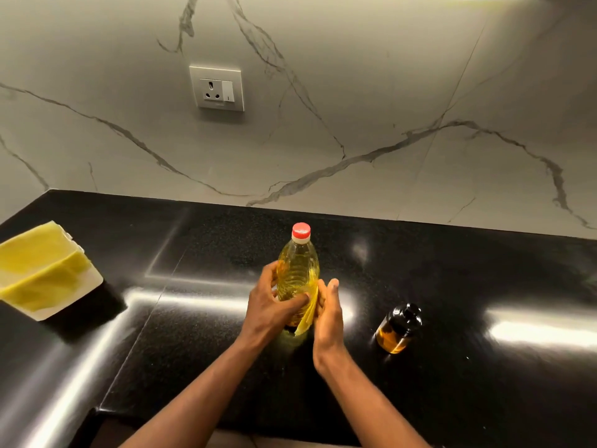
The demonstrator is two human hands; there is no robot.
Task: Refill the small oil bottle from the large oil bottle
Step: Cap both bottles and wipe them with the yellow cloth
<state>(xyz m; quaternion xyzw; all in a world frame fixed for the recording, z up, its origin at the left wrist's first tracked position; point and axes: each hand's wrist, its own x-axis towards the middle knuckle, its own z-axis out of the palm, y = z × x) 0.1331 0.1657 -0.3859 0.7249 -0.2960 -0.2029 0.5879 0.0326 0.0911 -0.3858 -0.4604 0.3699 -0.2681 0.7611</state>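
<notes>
Our left hand (268,302) grips the large oil bottle (297,270) mid-body, right hand (328,313) holds yellow cloth (306,322) to it; prob. heavy, slick, squashy.

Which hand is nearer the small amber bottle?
Right. The right hand, holding a yellow cloth at the large oil bottle, is left of the small amber bottle; the left hand grips the large oil bottle's far side.

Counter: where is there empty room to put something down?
Biggest bare patch: the counter right of the small bottle. Another lies between the white box and the big bottle. Crowded: the middle, where the left hand and right hand meet at that bottle.
</notes>
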